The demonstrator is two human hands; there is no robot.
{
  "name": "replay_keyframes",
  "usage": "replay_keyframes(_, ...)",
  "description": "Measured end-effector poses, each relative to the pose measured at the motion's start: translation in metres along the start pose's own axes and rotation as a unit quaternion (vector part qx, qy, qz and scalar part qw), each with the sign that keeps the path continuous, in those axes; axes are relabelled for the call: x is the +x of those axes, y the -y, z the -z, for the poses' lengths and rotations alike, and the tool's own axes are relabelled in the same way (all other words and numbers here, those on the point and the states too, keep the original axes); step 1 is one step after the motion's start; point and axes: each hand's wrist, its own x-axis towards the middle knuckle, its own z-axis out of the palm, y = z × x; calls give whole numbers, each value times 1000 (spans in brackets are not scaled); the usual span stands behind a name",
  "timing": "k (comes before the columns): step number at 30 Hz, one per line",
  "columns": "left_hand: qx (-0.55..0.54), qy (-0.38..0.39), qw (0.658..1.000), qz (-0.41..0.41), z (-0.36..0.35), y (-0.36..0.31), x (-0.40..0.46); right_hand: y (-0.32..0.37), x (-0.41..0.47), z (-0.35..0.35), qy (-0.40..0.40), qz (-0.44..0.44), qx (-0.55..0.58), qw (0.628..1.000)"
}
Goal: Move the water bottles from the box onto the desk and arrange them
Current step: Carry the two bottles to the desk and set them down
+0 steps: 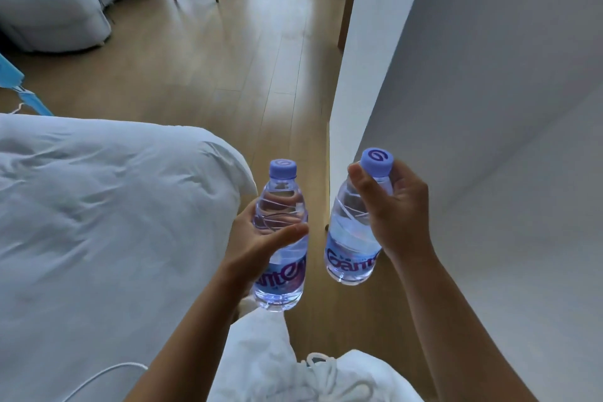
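Mid-carry above wooden floor [228, 75], beside white-quilted bed [98, 222]: left hand [261, 238] wrapped round body of one clear plastic purple-capped water bottle [280, 258], right hand [396, 219] pinching neck of second such bottle [354, 238]; best kept upright, apart, till table reached.

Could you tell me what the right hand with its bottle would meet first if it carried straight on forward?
Probably the white wall: its near corner stands just ahead of the right hand and its bottle. Depth is unclear, so it might pass alongside.
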Motion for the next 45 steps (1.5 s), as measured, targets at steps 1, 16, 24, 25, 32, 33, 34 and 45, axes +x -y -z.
replay_keyframes(1, -1, 0, 1000, 1, 4, 0, 22, -5, 19, -8, 1, -1, -1, 1000)
replay_keyframes(16, 27, 81, 996, -36, 94, -79, 361, -58, 318, -146, -92, -8, -32, 995)
replay_keyframes(24, 16, 74, 997, -23, 99, -81, 499, -113, 448, -183, -104, -17, -39, 994)
replay_keyframes(25, 15, 73, 997, -23, 97, -82, 521, -121, 468, -187, -102, -19, -36, 994)
replay_keyframes(32, 8, 71, 997, -12, 73, -106, 696, -180, 626, -197, -99, -25, -36, 994)
replay_keyframes(33, 6, 71, 997, -9, 69, -113, 723, -188, 652, -197, -96, -29, -36, 994)
replay_keyframes(34, 5, 70, 997, -7, 66, -119, 746, -195, 675, -197, -95, -34, -40, 994)
replay_keyframes(45, -4, 94, 995, 13, 48, -139, 962, -269, 869, -219, -114, -52, -49, 991)
